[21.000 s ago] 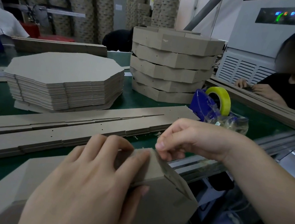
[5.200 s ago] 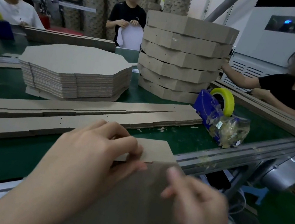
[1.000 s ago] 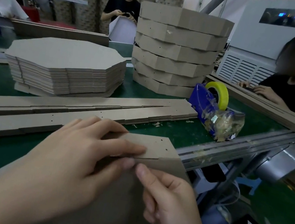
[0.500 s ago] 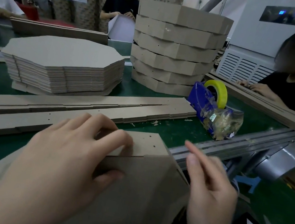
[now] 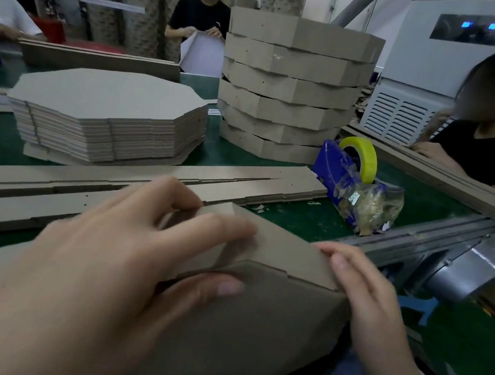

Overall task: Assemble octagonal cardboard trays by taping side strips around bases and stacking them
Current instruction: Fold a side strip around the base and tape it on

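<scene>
I am holding a half-made tray at the bottom middle of the frame, where it sticks out past the near edge of the desk [image 5: 419, 198]. My left hand [image 5: 113, 263] grips the side strip [image 5: 287, 254]. My fingers lie over the top of the strip and my thumb presses on the base [image 5: 246, 336]. My right hand [image 5: 376, 309] is not gripping anything. Its fingers are nearly straight and only touch the right end of the strip.

I think the strip could spring open. I see no tape on this corner, so only my hands keep it bent. The tape dispenser [image 5: 341, 171] with its yellow tape roll [image 5: 359, 154] sits well apart from my hands, at the middle right. To reach it I must let go with one hand, and then the strip may slide and sit crooked on the base. The tray could also tip and fall, because so much of it hangs off the desk.

More flat strips [image 5: 140, 188] lie just behind my hands. The pile of flat bases [image 5: 107, 110] is at the middle left, and the stack of finished trays [image 5: 290, 89] is at the top middle.

I cannot read any words. The grey machine [image 5: 425, 70] at the upper right has blue lights, but they are too blurry. A small tag in the wad of used tape [image 5: 372, 202] is too tiny to read.
</scene>
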